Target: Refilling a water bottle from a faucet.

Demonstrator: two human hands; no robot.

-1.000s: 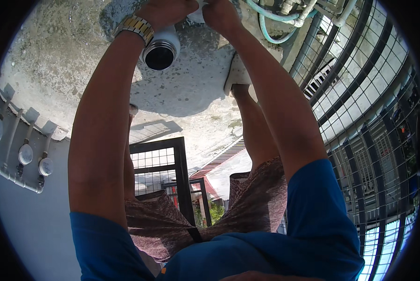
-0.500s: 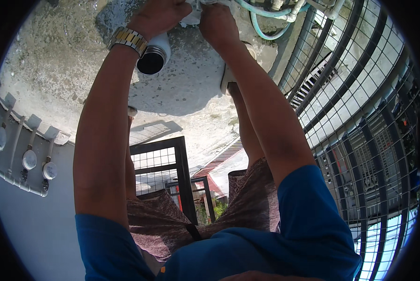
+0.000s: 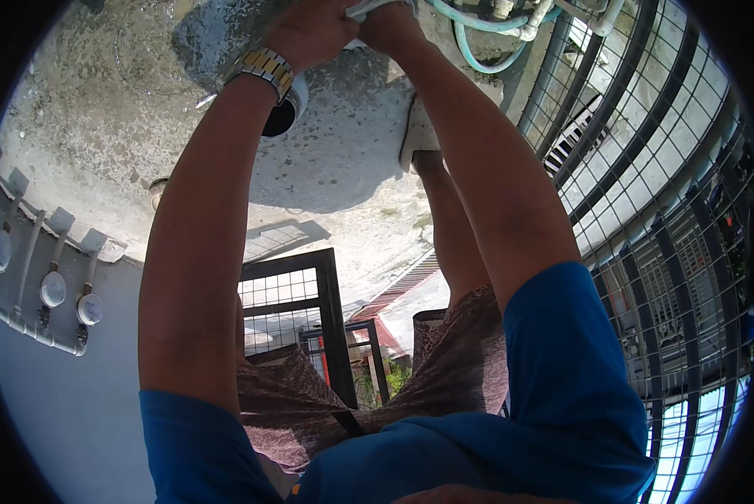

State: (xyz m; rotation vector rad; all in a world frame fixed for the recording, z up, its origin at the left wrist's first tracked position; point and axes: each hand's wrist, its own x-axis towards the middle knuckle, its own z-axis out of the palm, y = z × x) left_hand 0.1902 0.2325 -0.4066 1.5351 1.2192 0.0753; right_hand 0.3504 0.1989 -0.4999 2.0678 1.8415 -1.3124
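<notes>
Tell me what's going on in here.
A person's left hand and right hand, close together, grip a pale, limp thing, perhaps a cloth, partly cut off by the picture's upper edge. A white container with a dark mouth is partly hidden by the left forearm. A light-blue hose is to the right.

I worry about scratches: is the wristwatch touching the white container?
Cannot tell: in the head view, the wristwatch overlaps the white container, hiding any contact or gap between them.
</notes>
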